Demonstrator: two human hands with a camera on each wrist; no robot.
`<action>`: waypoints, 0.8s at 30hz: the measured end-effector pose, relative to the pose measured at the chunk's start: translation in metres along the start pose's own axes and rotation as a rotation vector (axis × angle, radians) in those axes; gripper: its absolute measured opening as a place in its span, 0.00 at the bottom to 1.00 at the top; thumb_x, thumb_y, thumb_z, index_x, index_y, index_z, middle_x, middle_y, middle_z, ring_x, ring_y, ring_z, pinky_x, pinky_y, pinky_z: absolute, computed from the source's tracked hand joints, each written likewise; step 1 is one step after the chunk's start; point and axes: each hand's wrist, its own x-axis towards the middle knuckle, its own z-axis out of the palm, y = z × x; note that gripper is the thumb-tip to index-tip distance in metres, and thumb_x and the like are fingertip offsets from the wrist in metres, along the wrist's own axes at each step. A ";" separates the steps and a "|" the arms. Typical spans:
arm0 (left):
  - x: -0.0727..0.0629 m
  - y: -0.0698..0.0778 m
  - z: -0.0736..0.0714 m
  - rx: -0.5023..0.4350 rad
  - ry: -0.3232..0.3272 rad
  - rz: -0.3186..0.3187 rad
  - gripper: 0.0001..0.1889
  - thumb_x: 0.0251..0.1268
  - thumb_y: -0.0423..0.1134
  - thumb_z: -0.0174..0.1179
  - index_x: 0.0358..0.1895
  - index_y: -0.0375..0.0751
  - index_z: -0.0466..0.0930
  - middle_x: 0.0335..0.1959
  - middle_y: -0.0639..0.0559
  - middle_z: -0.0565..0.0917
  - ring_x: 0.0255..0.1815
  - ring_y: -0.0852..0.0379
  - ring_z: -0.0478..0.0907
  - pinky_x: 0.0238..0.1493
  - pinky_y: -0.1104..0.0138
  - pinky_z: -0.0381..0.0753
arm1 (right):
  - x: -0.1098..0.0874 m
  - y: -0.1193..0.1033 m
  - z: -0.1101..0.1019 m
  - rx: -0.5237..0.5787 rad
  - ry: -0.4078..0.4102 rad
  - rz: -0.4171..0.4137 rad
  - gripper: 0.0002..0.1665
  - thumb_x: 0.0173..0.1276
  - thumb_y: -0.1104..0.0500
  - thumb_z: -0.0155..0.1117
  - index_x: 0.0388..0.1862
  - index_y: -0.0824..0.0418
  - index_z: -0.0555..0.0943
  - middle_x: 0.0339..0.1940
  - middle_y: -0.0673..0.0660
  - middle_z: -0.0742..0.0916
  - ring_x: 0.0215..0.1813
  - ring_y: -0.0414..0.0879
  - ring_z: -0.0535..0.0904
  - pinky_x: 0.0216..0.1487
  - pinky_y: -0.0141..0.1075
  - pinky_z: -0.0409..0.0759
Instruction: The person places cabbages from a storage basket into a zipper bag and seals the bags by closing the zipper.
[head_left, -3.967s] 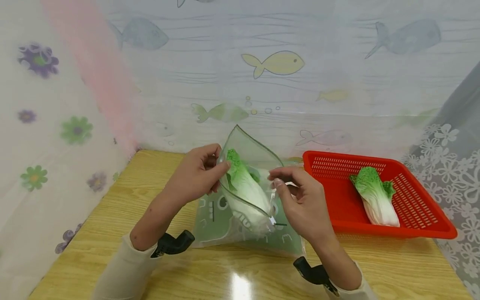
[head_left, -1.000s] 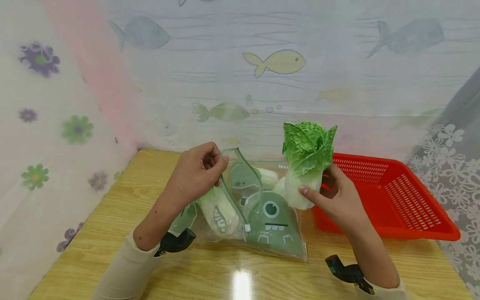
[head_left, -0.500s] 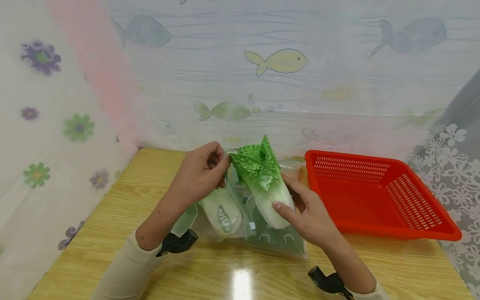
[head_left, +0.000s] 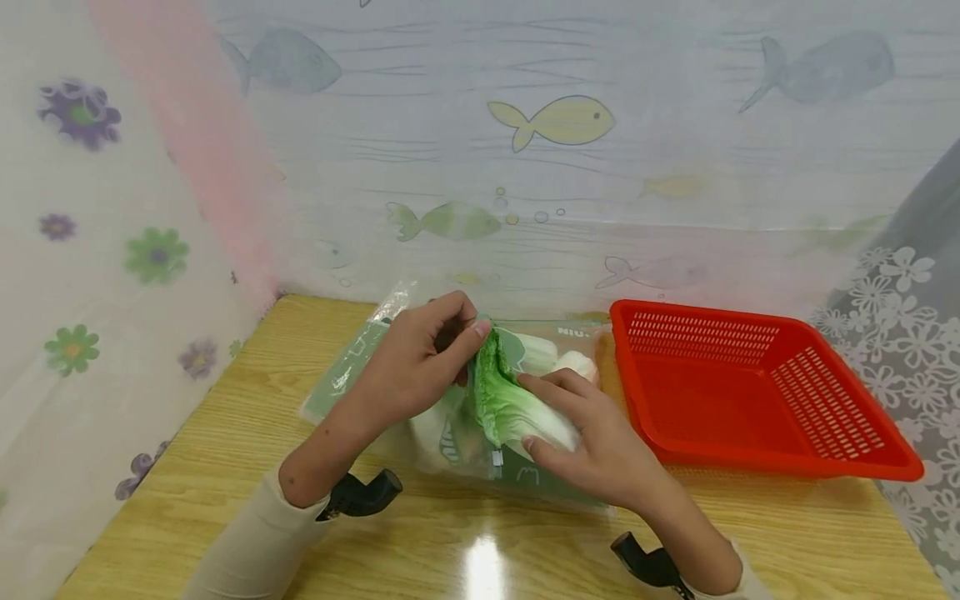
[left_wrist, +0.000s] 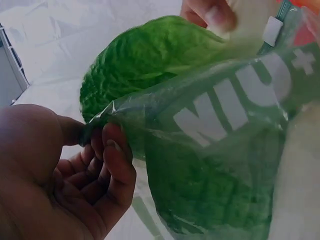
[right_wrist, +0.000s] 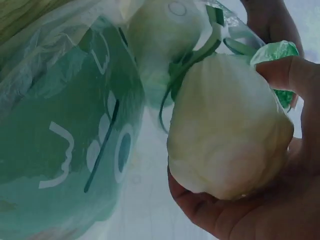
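Note:
My right hand (head_left: 600,442) grips a napa cabbage (head_left: 536,417) by its white base, its green leaves pointing left into the mouth of a clear zip bag (head_left: 487,460). The left hand (head_left: 420,354) pinches the rim of that bag; in the left wrist view, thumb and fingers (left_wrist: 120,155) hold the edge beside the leaves. Inside the same bag lies another cabbage (head_left: 435,433), seen through the film. The right wrist view shows the held cabbage's pale base (right_wrist: 230,130) between thumb and fingers.
A red plastic basket (head_left: 765,458) stands at the right on the wooden table (head_left: 225,467). Another green printed bag (head_left: 558,492) with pale vegetables (head_left: 576,363) showing lies under and behind the right hand. A patterned curtain (head_left: 555,183) hangs behind the table.
A cabbage has left the basket in my right hand and moved left into the bag's mouth, its leaves tilting left. The left hand keeps its pinch on the rim.

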 end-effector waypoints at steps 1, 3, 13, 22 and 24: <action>0.000 0.001 0.001 0.000 -0.003 0.011 0.12 0.85 0.42 0.56 0.35 0.48 0.74 0.18 0.54 0.76 0.19 0.55 0.77 0.23 0.62 0.79 | 0.000 -0.001 0.000 -0.016 0.001 -0.002 0.38 0.64 0.57 0.75 0.75 0.48 0.79 0.56 0.44 0.83 0.47 0.40 0.77 0.38 0.34 0.78; -0.001 0.002 0.003 0.004 -0.005 0.020 0.12 0.85 0.41 0.56 0.36 0.48 0.74 0.19 0.54 0.76 0.19 0.56 0.78 0.23 0.62 0.79 | 0.000 -0.003 0.001 -0.059 0.011 -0.015 0.38 0.62 0.57 0.75 0.74 0.48 0.80 0.55 0.45 0.83 0.48 0.39 0.76 0.39 0.34 0.78; -0.003 0.000 0.003 0.054 0.078 -0.101 0.06 0.84 0.39 0.56 0.43 0.44 0.73 0.24 0.52 0.79 0.19 0.54 0.77 0.25 0.60 0.77 | 0.002 -0.008 0.002 -0.343 0.085 -0.247 0.39 0.59 0.56 0.73 0.73 0.47 0.82 0.63 0.59 0.81 0.60 0.55 0.74 0.56 0.49 0.79; -0.003 0.002 0.005 0.107 0.040 -0.066 0.04 0.81 0.37 0.59 0.43 0.44 0.75 0.26 0.54 0.80 0.21 0.57 0.76 0.28 0.63 0.79 | -0.001 -0.009 0.007 -0.192 0.186 0.034 0.38 0.58 0.54 0.80 0.69 0.58 0.83 0.55 0.53 0.88 0.52 0.49 0.83 0.49 0.46 0.83; -0.003 0.002 0.008 0.104 0.008 -0.043 0.05 0.81 0.36 0.60 0.43 0.44 0.75 0.25 0.55 0.80 0.20 0.59 0.77 0.27 0.64 0.81 | -0.001 -0.011 0.007 -0.169 0.207 0.113 0.36 0.59 0.52 0.82 0.66 0.59 0.84 0.54 0.52 0.90 0.50 0.48 0.86 0.47 0.46 0.85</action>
